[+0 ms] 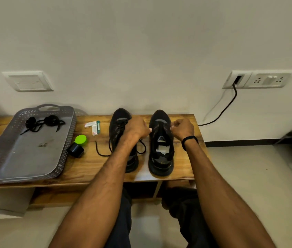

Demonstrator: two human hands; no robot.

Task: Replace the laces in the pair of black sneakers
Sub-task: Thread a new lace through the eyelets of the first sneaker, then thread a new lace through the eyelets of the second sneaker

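Two black sneakers stand side by side on the wooden table, toes to the wall. The left sneaker (119,117) is laced, and its loose lace ends (104,154) trail onto the wood. The right sneaker (161,158) has an open tongue with no lacing over it. My left hand (138,127) reaches across the left sneaker, fingers curled, and pinches at the right sneaker's left eyelet row. My right hand (182,128) pinches at its right eyelet row. The thin black lace between my fingers is barely visible.
A grey perforated tray (16,158) on the table's left holds a bundle of black laces (43,122). A black container with a green lid (78,145) and small white boxes (93,127) lie between tray and sneakers. A black cable (227,108) runs from the wall socket.
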